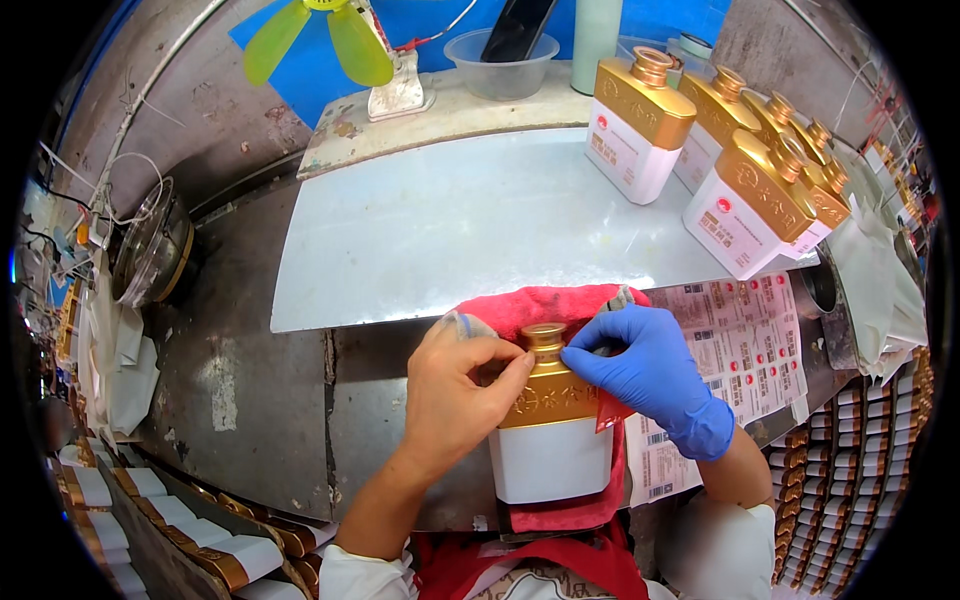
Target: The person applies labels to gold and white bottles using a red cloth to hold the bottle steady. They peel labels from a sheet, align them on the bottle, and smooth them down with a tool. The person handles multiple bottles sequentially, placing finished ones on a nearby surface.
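A white bottle with a gold shoulder and cap lies on a red cloth at the near edge of the bench. My bare left hand pinches at the bottle's gold neck from the left. My right hand, in a blue glove, pinches the neck from the right and holds a small red tag or ribbon that hangs beside the gold shoulder. Both hands' fingertips meet at the cap.
Several finished white-and-gold bottles stand at the back right on a pale sheet-metal top. A sheet of printed labels lies to the right. Rolls of gold-edged labels line the lower left and right. A green fan and a plastic bowl stand behind.
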Motion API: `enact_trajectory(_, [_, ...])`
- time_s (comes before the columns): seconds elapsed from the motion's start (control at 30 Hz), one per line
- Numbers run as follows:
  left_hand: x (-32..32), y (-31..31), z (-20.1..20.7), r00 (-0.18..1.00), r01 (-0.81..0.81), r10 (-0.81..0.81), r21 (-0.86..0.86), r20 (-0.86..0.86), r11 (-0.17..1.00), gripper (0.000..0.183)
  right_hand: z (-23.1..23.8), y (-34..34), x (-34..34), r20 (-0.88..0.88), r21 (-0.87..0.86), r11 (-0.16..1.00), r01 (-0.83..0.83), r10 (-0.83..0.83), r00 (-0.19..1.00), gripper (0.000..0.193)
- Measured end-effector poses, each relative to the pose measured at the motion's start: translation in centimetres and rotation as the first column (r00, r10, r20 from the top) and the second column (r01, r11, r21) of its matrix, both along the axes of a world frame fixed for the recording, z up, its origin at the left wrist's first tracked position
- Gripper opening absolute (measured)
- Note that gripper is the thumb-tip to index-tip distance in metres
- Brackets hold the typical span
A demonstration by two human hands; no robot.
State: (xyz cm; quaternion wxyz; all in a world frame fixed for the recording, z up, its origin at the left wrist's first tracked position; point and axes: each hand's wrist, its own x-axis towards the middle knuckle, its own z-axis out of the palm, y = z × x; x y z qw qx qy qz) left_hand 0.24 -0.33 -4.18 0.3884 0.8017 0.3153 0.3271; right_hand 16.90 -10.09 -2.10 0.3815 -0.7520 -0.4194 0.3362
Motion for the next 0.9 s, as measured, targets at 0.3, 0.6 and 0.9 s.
enact_trajectory(0.3, [-0.1,0.8,0.7,0.993,0.042,-0.04,0.019,-0.107,0.999,0.01,0.2,0.2,0.0,0.041,-0.03,1.0,-0.006,0.007,0.999,0.017])
enact_trajectory(0.6, [-0.2,1.7,1.5,0.961,0.092,-0.077,0.045,-0.265,0.995,0.012,0.3,0.2,-0.1,0.06,-0.034,0.999,-0.013,0.015,0.998,0.018])
enact_trajectory(0.9, [-0.7,2.8,1.4,0.969,0.22,-0.202,0.127,-0.144,0.967,0.034,0.4,0.2,0.1,0.031,-0.038,0.999,-0.039,0.04,0.999,0.019])
